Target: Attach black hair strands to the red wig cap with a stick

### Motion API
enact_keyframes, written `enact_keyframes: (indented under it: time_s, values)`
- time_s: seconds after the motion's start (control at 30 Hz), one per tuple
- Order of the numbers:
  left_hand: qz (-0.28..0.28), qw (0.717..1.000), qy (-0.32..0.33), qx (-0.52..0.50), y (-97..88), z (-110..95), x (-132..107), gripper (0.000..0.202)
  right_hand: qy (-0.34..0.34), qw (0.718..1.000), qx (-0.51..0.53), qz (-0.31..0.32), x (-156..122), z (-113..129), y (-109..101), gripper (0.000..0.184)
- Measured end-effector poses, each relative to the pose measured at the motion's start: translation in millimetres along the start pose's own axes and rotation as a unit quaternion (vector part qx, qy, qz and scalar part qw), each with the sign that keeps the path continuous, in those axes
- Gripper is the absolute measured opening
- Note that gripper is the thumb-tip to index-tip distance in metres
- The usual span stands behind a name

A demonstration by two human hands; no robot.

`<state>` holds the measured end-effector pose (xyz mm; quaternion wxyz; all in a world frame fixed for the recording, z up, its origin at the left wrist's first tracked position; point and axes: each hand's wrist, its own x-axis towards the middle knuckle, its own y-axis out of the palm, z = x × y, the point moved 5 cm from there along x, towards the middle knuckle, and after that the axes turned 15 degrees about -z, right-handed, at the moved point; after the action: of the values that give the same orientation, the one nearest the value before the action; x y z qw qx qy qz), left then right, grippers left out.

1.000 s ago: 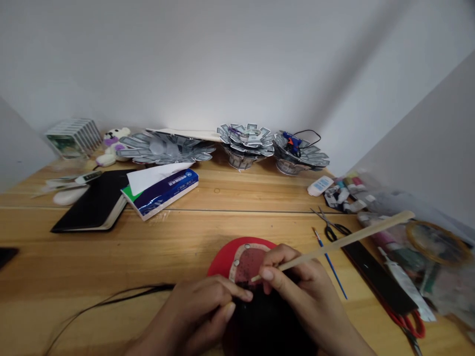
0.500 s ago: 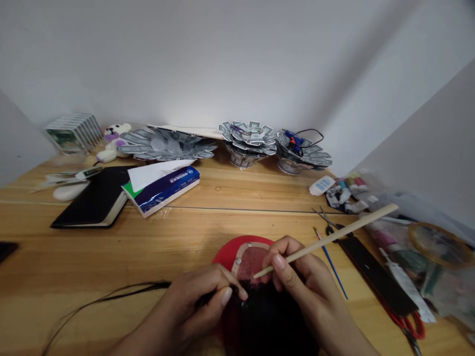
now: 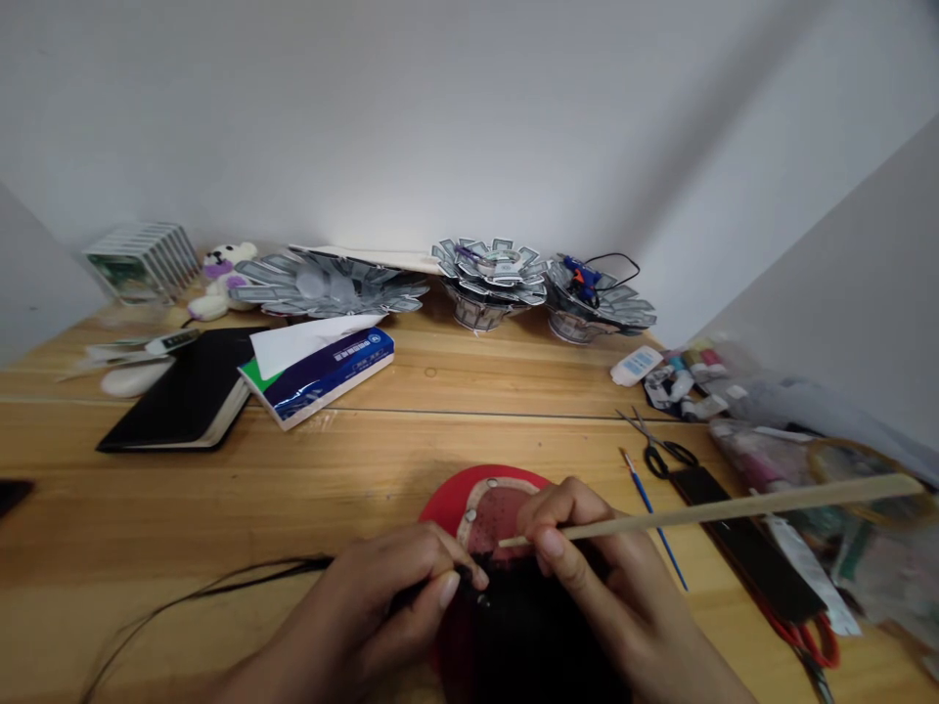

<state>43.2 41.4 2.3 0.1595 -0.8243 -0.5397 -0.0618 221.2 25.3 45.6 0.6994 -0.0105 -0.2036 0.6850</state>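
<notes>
A rounded red form (image 3: pixel 438 499) stands at the table's near edge. On it lies a pinkish mesh patch (image 3: pixel 490 518) with a pale border held by pins, and dense black hair (image 3: pixel 543 636) covers its near side. My left hand (image 3: pixel 411 587) is closed, pinching a strand of black hair (image 3: pixel 293 565) whose long tail trails left over the table. In my right hand (image 3: pixel 594 548), thumb and fingers grip a long, pale, tapered wooden stick (image 3: pixel 734 506). Its thin end touches or hovers just over the mesh, beside the hairline; I cannot tell which.
At right lie scissors (image 3: pixel 652 445), a blue paintbrush (image 3: pixel 652 508), a black phone-like slab (image 3: pixel 748 538) and plastic bags (image 3: pixel 872 567). A tissue pack (image 3: pixel 330 376) and a black notebook (image 3: pixel 183 391) sit at left. Grey flower-shaped paper pieces (image 3: pixel 488 279) line the wall.
The stick's thick far end has swung down and toward the right, so the stick lies flatter. My left hand and the strand have hardly moved.
</notes>
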Motion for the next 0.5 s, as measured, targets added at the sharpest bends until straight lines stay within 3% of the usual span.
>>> enact_keyframes:
  time_s: [0.13, 0.27, 0.5]
  values:
    - [-0.012, 1.0, 0.004, -0.024, -1.3, -1.0, -0.7, 0.021, -0.003, 1.0, 0.006, -0.014, 0.5, -2.1, -2.4, 0.021]
    - [-0.016, 0.991, -0.113, -0.077, -3.4, 2.0, -0.3, 0.024, 0.017, 0.999, 0.025, -0.039, 4.1, -1.6, -3.2, 0.026]
    - [-0.099, 0.937, -0.26, -0.211, -3.9, 16.4, -3.2, 0.03, 0.029, 0.999, 0.016, -0.02, 7.3, 2.9, 0.6, 0.031]
